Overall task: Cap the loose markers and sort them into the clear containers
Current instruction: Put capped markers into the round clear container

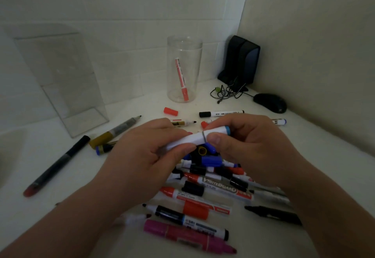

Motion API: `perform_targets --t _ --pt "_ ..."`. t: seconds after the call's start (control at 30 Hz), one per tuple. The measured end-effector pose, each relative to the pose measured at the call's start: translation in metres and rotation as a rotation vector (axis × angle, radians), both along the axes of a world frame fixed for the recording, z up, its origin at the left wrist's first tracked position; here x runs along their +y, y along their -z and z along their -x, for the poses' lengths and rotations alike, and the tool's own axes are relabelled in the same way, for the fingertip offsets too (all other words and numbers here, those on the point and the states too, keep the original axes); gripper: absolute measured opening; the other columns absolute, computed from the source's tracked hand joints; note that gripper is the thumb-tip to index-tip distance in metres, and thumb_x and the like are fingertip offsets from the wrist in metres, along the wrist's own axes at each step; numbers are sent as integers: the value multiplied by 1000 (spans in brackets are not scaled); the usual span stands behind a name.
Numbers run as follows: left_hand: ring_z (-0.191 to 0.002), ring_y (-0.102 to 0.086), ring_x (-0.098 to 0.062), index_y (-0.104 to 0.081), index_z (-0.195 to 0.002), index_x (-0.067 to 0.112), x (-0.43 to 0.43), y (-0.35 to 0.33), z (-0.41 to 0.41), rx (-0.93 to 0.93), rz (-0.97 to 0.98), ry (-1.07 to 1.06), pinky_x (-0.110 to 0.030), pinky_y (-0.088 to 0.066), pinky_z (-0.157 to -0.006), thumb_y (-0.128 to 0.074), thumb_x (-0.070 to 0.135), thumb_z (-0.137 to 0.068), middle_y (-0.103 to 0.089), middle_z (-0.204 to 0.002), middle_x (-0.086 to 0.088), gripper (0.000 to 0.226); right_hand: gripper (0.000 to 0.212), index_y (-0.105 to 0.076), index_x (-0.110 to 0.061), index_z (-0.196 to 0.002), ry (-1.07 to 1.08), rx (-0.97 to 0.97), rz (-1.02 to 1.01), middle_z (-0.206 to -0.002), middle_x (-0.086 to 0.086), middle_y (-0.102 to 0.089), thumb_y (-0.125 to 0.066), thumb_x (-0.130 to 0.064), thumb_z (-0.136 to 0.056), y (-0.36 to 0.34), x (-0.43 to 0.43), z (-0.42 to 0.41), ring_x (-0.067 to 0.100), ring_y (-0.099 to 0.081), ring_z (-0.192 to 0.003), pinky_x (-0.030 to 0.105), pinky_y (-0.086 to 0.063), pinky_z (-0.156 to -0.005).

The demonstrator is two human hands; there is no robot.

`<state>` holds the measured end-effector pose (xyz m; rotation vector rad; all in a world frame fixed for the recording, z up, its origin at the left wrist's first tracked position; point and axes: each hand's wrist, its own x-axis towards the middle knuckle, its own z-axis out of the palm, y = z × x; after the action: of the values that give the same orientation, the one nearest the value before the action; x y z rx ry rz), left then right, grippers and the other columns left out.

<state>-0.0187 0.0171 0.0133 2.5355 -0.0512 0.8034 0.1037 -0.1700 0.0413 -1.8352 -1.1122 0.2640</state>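
Note:
Both hands hold one white marker [194, 139] with a light blue end above the pile. My left hand [146, 156] grips its body, and my right hand [243, 144] pinches the blue-ringed end between thumb and fingers. Below them lies a heap of loose markers and caps [205, 180] in red, black, blue and pink. A clear round jar [183, 54] stands behind, with one red marker [181, 79] leaning inside. At the left stands a clear rectangular container [67, 79], nothing visible in it.
A loose red cap [170, 111] and a black-capped marker [220, 113] lie near the jar. Long dark markers [58, 164] lie at the left. Black speakers [241, 60], tangled cables [227, 92] and a black mouse [271, 102] fill the back right corner by the wall.

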Motion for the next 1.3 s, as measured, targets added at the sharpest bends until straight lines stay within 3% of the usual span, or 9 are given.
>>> perform_targets --t 0.23,0.4,0.57,0.67,0.8,1.03,1.13,1.2,1.3 --pt "-76 -59 -8 -73 -106 36 2 3 1 25 69 71 -18 -44 -65 -55 46 -95 -62 -78 18 23 9 -72 -28 -95 13 -57 16 -61 -3 -63 -65 -24 -90 3 1 7 12 -49 -47 24 -43 -45" --pt "-78 -57 -7 -72 -102 30 -1 2 -7 -37 121 80 -16 -43 -66 -53 42 -96 -60 -78 15 24 22 -69 -15 -97 47 193 -169 -60 -7 -64 -67 -31 -82 4 8 13 4 -54 -49 18 -47 -51" --pt "-89 -57 -4 -68 -119 34 5 7 -12 -59 107 -15 -13 -40 -74 -51 48 -97 -57 -92 23 31 8 -69 -15 -95 137 272 -309 -63 -6 -68 -64 -14 -89 6 22 28 2 -59 -53 15 -50 -56" --pt "-103 -53 -2 -59 -128 35 13 9 -14 -90 168 -168 -15 -40 -82 -45 57 -97 -52 -107 22 41 7 -69 -18 -93 202 262 -293 -59 -6 -64 -62 -19 -92 -4 30 29 3 -55 -50 17 -50 -54" --pt "-88 -51 0 -53 -93 45 18 5 -11 -168 212 -273 -16 -37 -71 -41 45 -100 -52 -88 21 13 11 -68 -22 -85 343 42 -322 -62 -4 -63 -63 -28 -93 -39 46 17 5 -52 -51 19 -49 -51" --pt "-56 -43 -8 -40 -61 28 19 3 -9 -103 218 -283 -24 -31 -55 -36 57 -93 -41 -57 6 44 23 -67 -13 -85 610 -303 -550 -74 3 -68 -66 -35 -92 -109 109 -48 15 -63 -65 23 -50 -61" --pt "-53 -42 -8 -39 -57 25 22 4 -8 -48 195 -309 -23 -29 -54 -43 51 -96 -40 -55 5 47 19 -62 -17 -79 645 -292 -474 -73 0 -67 -65 -33 -90 -119 140 -87 16 -64 -67 18 -51 -63" --pt "-52 -42 -9 -42 -57 22 27 4 -8 -33 221 -333 -24 -30 -53 -46 48 -97 -41 -54 3 48 14 -64 -22 -78 632 -229 -358 -77 1 -70 -66 -32 -88 -116 156 -111 18 -70 -71 35 -61 -69" --pt "-54 -45 -13 -47 -59 17 35 2 -6 -48 321 -328 -29 -30 -52 -45 45 -100 -45 -54 0 50 17 -69 -15 -101 616 -147 -229 -89 6 -73 -67 -27 -88 -106 167 -120 18 -72 -73 34 -62 -60"
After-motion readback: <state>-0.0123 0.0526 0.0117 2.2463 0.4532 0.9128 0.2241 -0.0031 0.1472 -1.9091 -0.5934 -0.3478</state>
